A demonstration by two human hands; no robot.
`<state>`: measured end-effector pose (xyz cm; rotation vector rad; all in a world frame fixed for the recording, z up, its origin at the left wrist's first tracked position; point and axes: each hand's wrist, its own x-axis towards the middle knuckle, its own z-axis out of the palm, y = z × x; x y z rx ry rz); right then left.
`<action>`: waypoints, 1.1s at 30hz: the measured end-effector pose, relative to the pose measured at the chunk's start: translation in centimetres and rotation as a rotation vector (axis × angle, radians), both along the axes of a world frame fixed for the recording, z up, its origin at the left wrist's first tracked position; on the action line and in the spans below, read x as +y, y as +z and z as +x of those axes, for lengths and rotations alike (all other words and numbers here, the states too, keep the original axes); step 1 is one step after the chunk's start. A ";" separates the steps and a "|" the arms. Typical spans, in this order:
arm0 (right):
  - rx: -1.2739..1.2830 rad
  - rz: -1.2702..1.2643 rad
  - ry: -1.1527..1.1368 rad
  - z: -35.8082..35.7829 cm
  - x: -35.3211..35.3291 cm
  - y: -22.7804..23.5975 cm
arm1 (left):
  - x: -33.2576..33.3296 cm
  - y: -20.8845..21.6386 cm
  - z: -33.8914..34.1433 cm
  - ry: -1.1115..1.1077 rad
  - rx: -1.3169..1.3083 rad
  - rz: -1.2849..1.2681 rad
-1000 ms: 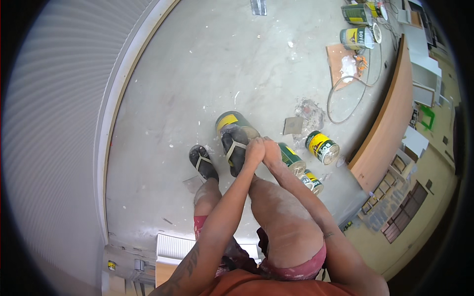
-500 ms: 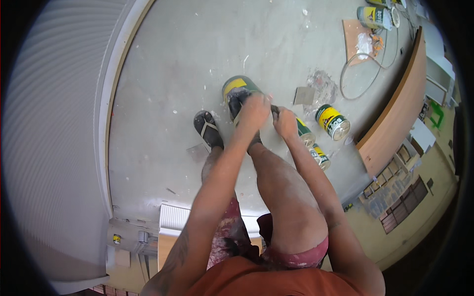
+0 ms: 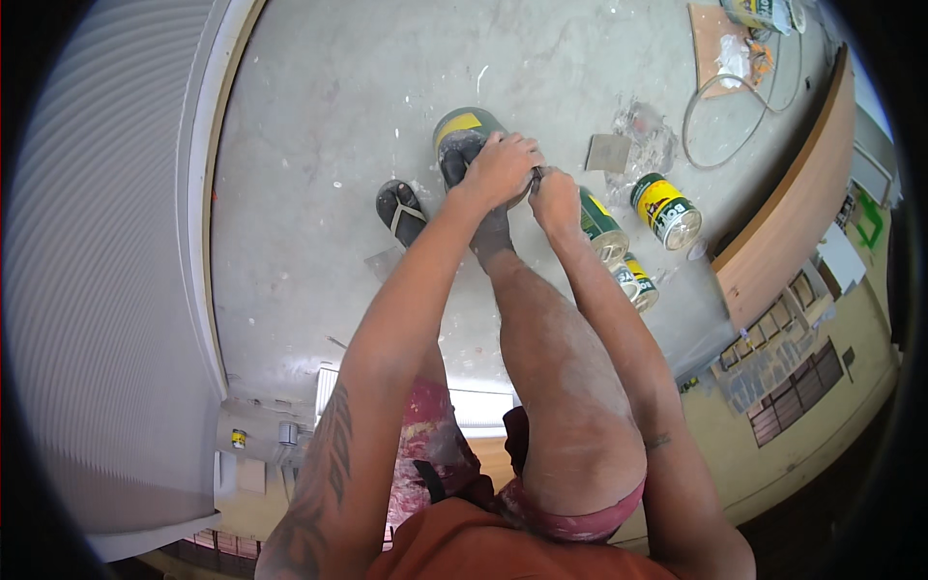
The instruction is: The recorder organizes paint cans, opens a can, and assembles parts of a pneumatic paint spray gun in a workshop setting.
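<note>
A green can with a yellow label lies on its side on the floor, and my right foot in a dark flip-flop presses on it. My left hand is at the can's right end, fingers bent over; what they grip is hidden. Close beside it, my right hand is closed around a small dark object, whose kind I cannot make out. My left foot, in a flip-flop with pale straps, stands on the floor to the left.
Further green and yellow cans lie right of my hands, one of them close to my right forearm. A flat grey square and a hose lie beyond. A wooden panel borders the right, a corrugated wall the left.
My left hand has come closer to my right hand, and its fingers now show more clearly. The view has shifted, so the can and both hands appear higher up.
</note>
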<state>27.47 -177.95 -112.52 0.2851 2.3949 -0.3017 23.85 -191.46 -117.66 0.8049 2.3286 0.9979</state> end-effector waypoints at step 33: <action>-0.065 0.109 0.083 -1.1 -0.5 -0.6 | -0.9 -2.5 -3.5 -0.304 -0.003 0.172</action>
